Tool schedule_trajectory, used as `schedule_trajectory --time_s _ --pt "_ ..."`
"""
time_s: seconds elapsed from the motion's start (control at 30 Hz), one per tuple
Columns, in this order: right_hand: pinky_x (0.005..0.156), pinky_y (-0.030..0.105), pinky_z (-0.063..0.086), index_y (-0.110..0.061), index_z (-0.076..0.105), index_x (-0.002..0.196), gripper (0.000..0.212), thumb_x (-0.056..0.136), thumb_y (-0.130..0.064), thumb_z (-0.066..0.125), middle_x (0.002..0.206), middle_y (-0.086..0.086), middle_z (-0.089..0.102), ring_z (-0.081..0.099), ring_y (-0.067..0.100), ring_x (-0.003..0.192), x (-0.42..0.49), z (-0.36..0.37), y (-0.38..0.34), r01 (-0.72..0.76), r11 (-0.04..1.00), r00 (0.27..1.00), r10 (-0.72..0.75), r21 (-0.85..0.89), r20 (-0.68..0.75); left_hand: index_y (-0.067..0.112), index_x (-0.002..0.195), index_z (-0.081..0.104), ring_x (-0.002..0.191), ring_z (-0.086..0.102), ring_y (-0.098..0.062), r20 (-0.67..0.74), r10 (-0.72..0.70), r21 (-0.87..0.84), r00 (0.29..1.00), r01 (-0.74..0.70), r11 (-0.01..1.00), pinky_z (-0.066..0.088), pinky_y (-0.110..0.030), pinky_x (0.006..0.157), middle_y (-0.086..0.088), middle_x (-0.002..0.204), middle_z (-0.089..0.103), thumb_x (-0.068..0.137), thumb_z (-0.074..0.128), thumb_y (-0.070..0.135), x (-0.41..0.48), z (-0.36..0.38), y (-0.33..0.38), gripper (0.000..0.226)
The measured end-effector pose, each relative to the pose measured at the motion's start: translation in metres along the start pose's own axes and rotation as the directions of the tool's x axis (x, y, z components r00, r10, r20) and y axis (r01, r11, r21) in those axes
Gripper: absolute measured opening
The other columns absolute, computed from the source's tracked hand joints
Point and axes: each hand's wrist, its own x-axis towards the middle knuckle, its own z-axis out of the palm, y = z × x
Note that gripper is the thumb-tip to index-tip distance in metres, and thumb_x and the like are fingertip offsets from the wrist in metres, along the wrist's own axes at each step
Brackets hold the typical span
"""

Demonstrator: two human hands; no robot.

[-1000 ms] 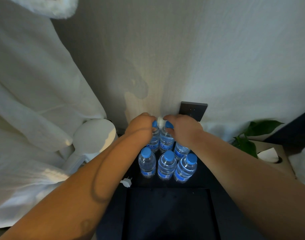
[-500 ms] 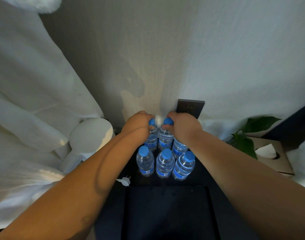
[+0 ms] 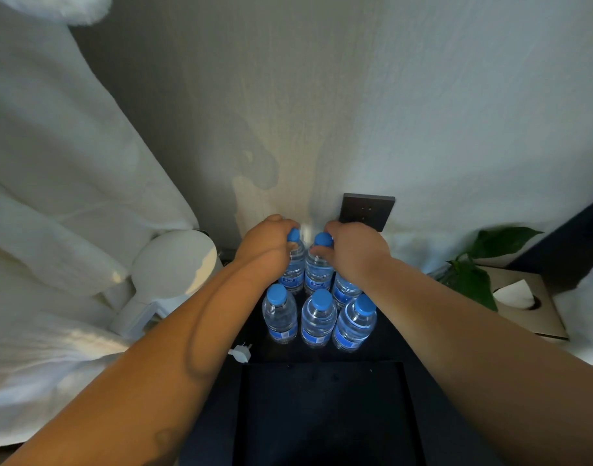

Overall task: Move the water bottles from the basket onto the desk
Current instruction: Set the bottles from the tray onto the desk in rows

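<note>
My hands had barely moved: left hand (image 3: 267, 247) and right hand (image 3: 352, 251) each stayed closed round a back-row water bottle (image 3: 317, 270); a careless release risked toppling the front bottles (image 3: 318, 319).

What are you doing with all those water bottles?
A person is lining up water bottles on a dark desk by the wall. The left hand grips the neck of one back-row bottle, and the right hand grips the one beside it. Three more blue-capped bottles stand upright in a row in front. A dark basket sits nearest the camera; its inside is too dark to see.
</note>
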Motion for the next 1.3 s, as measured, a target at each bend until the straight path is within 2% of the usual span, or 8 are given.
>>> schedule_trajectory --time_s 0.1,0.23,0.5,0.77,0.87,1.03,1.2,1.3 --pt "0.065 0.035 0.045 -0.016 0.059 0.106 0.048 0.097 -0.063 0.057 0.083 0.003 0.065 0.064 0.024 0.078 -0.001 0.002 0.0 -0.001 0.999 0.999 -0.001 -0.038 -0.045 0.016 0.138 0.062 0.113 0.059 -0.028 0.006 0.002 0.017 1.0 -0.002 1.0 0.048 -0.036 0.096 -0.009 0.128 0.057 0.099 0.062 0.013 0.001 -0.001 0.0 0.039" --pt "0.069 0.035 0.046 -0.017 0.062 0.108 0.048 0.096 -0.063 0.058 0.09 0.004 0.068 0.063 0.025 0.085 0.0 0.004 0.0 0.019 0.999 0.998 -0.023 -0.05 -0.066 0.014 0.142 0.059 0.118 0.057 -0.029 0.033 0.005 0.03 0.999 -0.006 1.0 0.042 -0.03 0.094 -0.01 0.133 0.056 0.1 0.06 0.013 0.004 -0.001 -0.001 0.041" --pt "0.07 0.036 0.046 -0.017 0.061 0.108 0.047 0.097 -0.063 0.058 0.09 0.004 0.068 0.064 0.025 0.084 0.001 0.003 -0.001 0.019 0.999 0.998 -0.022 -0.043 -0.057 0.016 0.143 0.058 0.116 0.058 -0.028 -0.012 0.008 0.028 1.0 -0.008 1.0 0.047 -0.038 0.1 -0.01 0.134 0.056 0.101 0.06 0.013 0.002 -0.001 -0.001 0.042" --pt "0.075 0.041 0.059 -0.021 0.063 0.115 0.046 0.094 -0.062 0.064 0.088 0.0 0.069 0.067 0.022 0.083 -0.003 -0.002 0.0 -0.02 0.998 1.0 0.02 0.055 -0.014 0.014 0.136 0.061 0.11 0.058 -0.027 0.02 0.012 0.073 1.0 -0.013 0.997 0.042 -0.028 0.084 -0.01 0.129 0.056 0.1 0.059 0.013 0.002 -0.001 -0.001 0.036" --pt "0.078 0.042 0.058 -0.022 0.062 0.123 0.048 0.093 -0.059 0.067 0.096 0.001 0.07 0.066 0.023 0.09 -0.009 -0.004 0.003 -0.027 0.996 0.999 0.028 0.083 -0.018 0.017 0.141 0.056 0.109 0.059 -0.027 0.008 0.003 0.075 1.0 -0.004 0.997 0.04 -0.027 0.082 -0.01 0.131 0.055 0.1 0.06 0.017 -0.001 0.002 -0.002 0.041" --pt "0.086 0.041 0.055 -0.025 0.063 0.129 0.045 0.095 -0.054 0.066 0.115 0.003 0.065 0.062 0.026 0.107 -0.023 -0.009 0.023 -0.053 0.997 0.998 0.054 0.054 -0.027 0.021 0.154 0.039 0.111 0.06 -0.031 -0.098 0.047 0.019 0.994 -0.045 0.999 0.051 -0.039 0.091 -0.012 0.135 0.052 0.1 0.062 0.031 -0.022 0.01 -0.007 0.059" --pt "0.083 0.037 0.05 -0.03 0.068 0.121 0.039 0.092 -0.056 0.069 0.106 -0.003 0.057 0.06 0.021 0.103 -0.034 -0.021 0.042 -0.049 0.996 0.995 0.042 0.076 0.093 0.022 0.138 0.052 0.09 0.064 -0.024 -0.169 0.038 0.059 0.985 -0.028 0.998 0.045 -0.031 0.069 -0.004 0.129 0.051 0.099 0.062 0.036 -0.042 0.018 -0.005 0.043" --pt "0.087 0.036 0.049 -0.032 0.063 0.136 0.041 0.097 -0.044 0.068 0.123 0.002 0.063 0.06 0.024 0.113 -0.033 -0.029 0.045 0.002 0.999 0.983 -0.009 0.039 0.182 0.021 0.118 0.059 0.079 0.061 -0.022 -0.241 0.059 0.096 0.969 -0.037 0.995 0.042 -0.031 0.06 -0.001 0.113 0.053 0.099 0.06 0.034 -0.045 0.018 0.003 0.023"
